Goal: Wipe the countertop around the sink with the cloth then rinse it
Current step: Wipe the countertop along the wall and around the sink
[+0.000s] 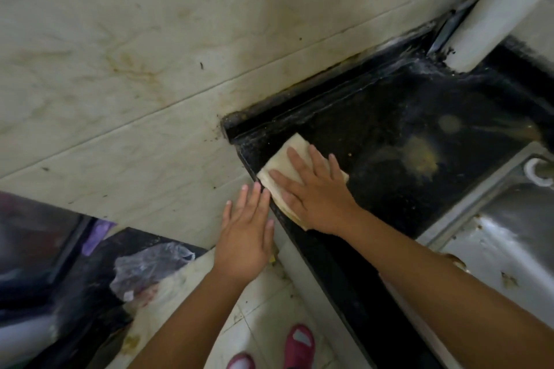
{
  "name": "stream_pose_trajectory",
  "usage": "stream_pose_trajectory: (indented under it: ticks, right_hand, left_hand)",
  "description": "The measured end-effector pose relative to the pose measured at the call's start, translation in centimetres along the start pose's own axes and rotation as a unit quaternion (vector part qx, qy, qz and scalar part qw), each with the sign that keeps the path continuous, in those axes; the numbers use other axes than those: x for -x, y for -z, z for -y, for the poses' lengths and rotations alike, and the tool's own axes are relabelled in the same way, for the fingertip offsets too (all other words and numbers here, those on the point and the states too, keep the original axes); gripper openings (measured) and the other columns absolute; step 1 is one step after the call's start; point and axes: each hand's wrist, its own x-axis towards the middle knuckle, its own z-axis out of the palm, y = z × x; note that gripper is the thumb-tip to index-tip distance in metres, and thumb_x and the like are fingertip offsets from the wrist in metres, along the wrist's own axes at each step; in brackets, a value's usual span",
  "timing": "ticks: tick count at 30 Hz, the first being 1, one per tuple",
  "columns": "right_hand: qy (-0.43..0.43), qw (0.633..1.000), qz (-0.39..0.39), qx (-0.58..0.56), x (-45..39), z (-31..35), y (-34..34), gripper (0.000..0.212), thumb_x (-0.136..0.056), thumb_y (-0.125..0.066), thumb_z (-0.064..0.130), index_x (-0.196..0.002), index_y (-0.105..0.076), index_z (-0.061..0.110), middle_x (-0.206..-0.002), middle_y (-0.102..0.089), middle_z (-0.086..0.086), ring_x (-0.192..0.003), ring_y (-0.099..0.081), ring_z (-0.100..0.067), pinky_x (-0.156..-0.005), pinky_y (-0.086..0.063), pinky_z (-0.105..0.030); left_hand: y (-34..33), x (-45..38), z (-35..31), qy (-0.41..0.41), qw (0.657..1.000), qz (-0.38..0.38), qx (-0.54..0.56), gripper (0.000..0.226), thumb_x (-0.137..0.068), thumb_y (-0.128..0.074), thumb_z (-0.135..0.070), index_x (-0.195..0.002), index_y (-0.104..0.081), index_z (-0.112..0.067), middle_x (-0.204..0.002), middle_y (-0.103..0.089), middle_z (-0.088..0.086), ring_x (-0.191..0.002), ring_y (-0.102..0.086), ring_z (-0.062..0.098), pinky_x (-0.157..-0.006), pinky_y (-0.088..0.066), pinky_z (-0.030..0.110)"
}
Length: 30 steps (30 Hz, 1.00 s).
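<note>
Cloth (287, 159), pale and folded, lies at the 9 o'clock end of the black countertop (389, 129), right at its outer corner, and the right hand (314, 189) presses flat on it with straight, spread fingers pointing toward 11 o'clock.

At 8 o'clock a crumpled clear plastic bag (150, 269) sits on a lower dark ledge; what is inside it cannot be told. Just beside the counter's edge, the left hand (245, 237) hangs flat and relaxed in the air, fingers straight and together, tips close to the cloth's near corner, holding nothing. At 6 o'clock, 2 pink shoes (296, 344) stand on the pale floor tiles.

Past the right hand, toward 3 o'clock, a yellowish smear (419, 156) marks the countertop. At 4 o'clock lies the steel sink (509, 237), its basin speckled with brown bits, with a white fitting (536, 172) on its rim.
</note>
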Motion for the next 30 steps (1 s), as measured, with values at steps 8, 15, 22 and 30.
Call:
stream_pose_trajectory:
  ticks: [8, 15, 22, 30]
  right_hand:
    - [-0.063, 0.997, -0.039, 0.039, 7.2, -4.3, -1.7, 0.054, -0.096, 0.003, 0.049, -0.14, -0.027, 0.038, -0.147, -0.033, -0.005, -0.133, -0.03, -0.036, -0.108, -0.017, -0.053]
    - [-0.1, 0.993, -0.005, -0.067, -1.2, -0.3, 1.1, 0.049, -0.099, -0.013, 0.044, -0.145, 0.004, 0.043, -0.155, 0.02, 0.002, -0.141, 0.023, -0.027, -0.111, 0.017, -0.047]
    - [-0.165, 0.986, 0.03, -0.022, 7.8, -6.5, -0.8, 0.072, -0.068, 0.018, 0.06, -0.139, 0.016, 0.047, -0.155, 0.02, 0.008, -0.143, 0.016, -0.02, -0.113, 0.011, -0.049]
    - [-0.327, 0.935, -0.036, -0.13, 0.8, -11.7, 1.9, 0.051, -0.099, -0.015, 0.044, -0.147, 0.0, 0.036, -0.157, 0.013, -0.004, -0.142, 0.015, -0.033, -0.113, 0.008, -0.05]
  left_hand:
    - [0.8, -0.1, -0.5, 0.039, 0.994, 0.098, 0.042, 0.069, -0.082, -0.005, -0.043, -0.142, -0.008, -0.011, -0.143, 0.003, 0.0, -0.134, 0.005, 0.022, -0.107, -0.005, 0.036]
    - [2.2, -0.2, -0.4, 0.068, 0.985, 0.155, 0.025, 0.084, -0.062, 0.018, -0.057, -0.14, 0.014, -0.025, -0.14, 0.025, -0.012, -0.126, 0.031, 0.009, -0.112, 0.009, 0.034]
    - [2.6, -1.8, -2.4, 0.064, 0.994, 0.089, 0.021, 0.099, -0.068, 0.011, -0.073, -0.146, -0.019, -0.021, -0.155, -0.008, 0.003, -0.133, 0.017, 0.013, -0.113, -0.001, 0.042]
    - [0.4, -4.5, -4.9, 0.035, 0.996, 0.084, -0.005, 0.09, -0.081, 0.008, -0.069, -0.141, -0.035, -0.017, -0.15, -0.026, 0.01, -0.136, -0.005, 0.018, -0.11, 0.004, 0.034]
